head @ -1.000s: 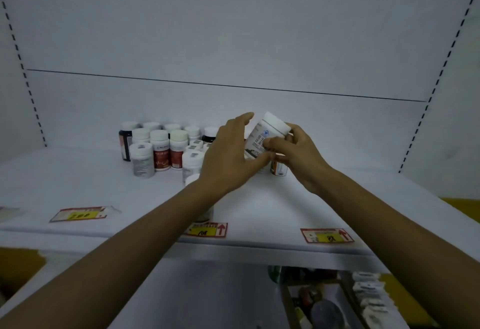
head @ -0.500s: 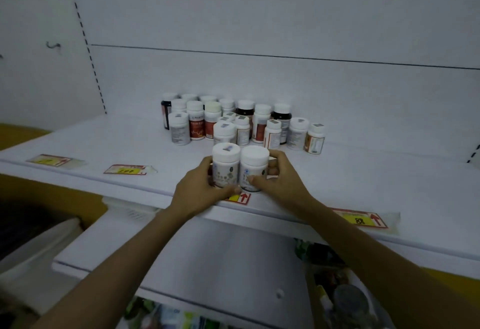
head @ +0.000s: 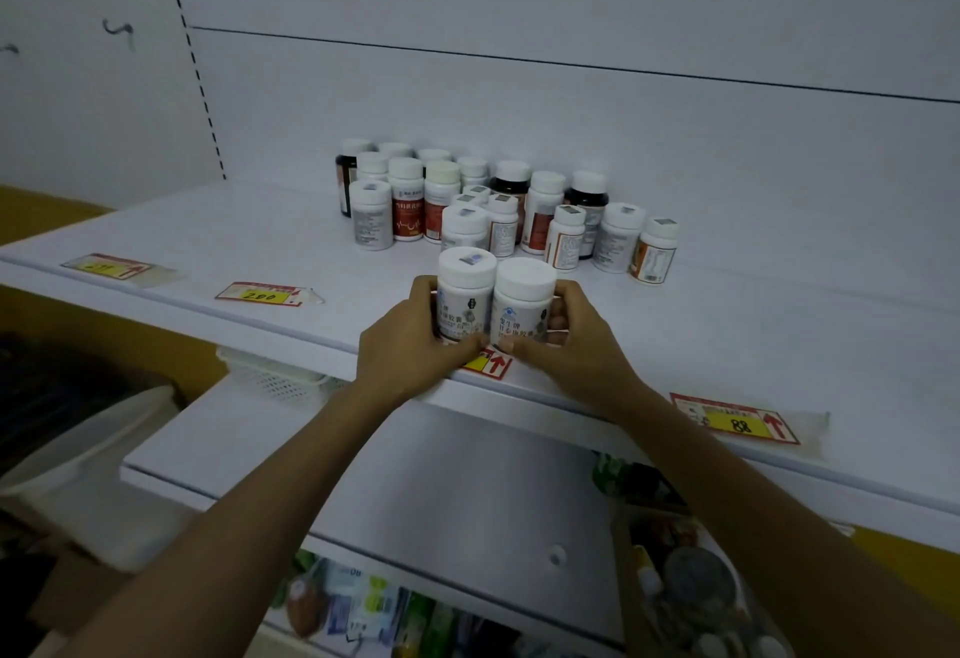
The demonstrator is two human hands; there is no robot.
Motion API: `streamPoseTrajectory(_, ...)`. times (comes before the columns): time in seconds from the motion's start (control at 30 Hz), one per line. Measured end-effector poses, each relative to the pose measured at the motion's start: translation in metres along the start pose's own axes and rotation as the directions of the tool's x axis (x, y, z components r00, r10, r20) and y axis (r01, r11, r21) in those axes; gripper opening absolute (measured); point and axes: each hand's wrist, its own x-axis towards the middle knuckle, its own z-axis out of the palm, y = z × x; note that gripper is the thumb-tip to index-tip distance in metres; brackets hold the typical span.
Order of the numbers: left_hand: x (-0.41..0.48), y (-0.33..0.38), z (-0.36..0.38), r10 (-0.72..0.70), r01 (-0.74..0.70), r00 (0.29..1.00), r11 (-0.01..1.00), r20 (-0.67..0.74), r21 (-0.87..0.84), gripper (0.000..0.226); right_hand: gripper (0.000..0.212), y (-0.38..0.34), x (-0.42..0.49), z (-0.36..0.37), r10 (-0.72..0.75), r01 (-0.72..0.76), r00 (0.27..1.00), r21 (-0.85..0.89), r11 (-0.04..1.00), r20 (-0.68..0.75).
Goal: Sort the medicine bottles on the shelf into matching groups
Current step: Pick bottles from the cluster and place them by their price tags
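Two matching white medicine bottles stand side by side near the front edge of the white shelf [head: 779, 325]. My left hand [head: 410, 351] wraps the left bottle [head: 465, 294]. My right hand [head: 569, 345] grips the right bottle [head: 522, 304]. Both bottles are upright and touch each other. Behind them, further back on the shelf, stands a mixed cluster of several bottles [head: 498, 205], some white, some with red labels, some dark brown.
Price tags lie on the shelf's front: a 280 tag [head: 262, 294], another tag [head: 106, 266] at the left, an 88 tag [head: 735, 418] at the right. A lower white shelf [head: 415, 481] juts out below. Goods fill the bottom shelves. A white basket [head: 280, 379] sits at lower left.
A second ago both hands held one bottle up in front of the cluster. It now stands on the shelf's front beside a matching bottle, a hand on each. The view has shifted left.
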Motion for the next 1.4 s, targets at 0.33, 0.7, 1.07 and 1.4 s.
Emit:
streamPoseTrajectory(0.33, 0.000, -0.006, -0.004, 0.062, -0.061, 0.998, 0.994, 0.008, -0.094, 0.078, 0.076, -0.005, -0.002, 0.000, 0.022, -0.019, 0.999, 0.082, 0.996, -0.042)
streamPoseTrajectory(0.7, 0.018, -0.023, -0.049, 0.187, -0.190, 0.981, 0.912, -0.042, -0.364, 0.065, 0.085, -0.065, 0.011, 0.000, -0.156, 0.108, 0.937, -0.168, 0.980, -0.313)
streamPoseTrajectory(1.07, 0.050, -0.140, -0.154, 0.324, -0.315, 0.946, 0.932, 0.023, -0.179, 0.062, 0.062, -0.148, 0.061, 0.149, -0.264, 0.213, 0.939, -0.230, 0.950, -0.221)
streamPoseTrajectory(1.4, 0.104, -0.220, -0.209, 0.402, -0.396, 0.895, 0.915, 0.194, -0.072, 0.059, 0.055, -0.173, 0.132, 0.229, -0.111, 0.052, 0.987, -0.420, 0.906, -0.117)
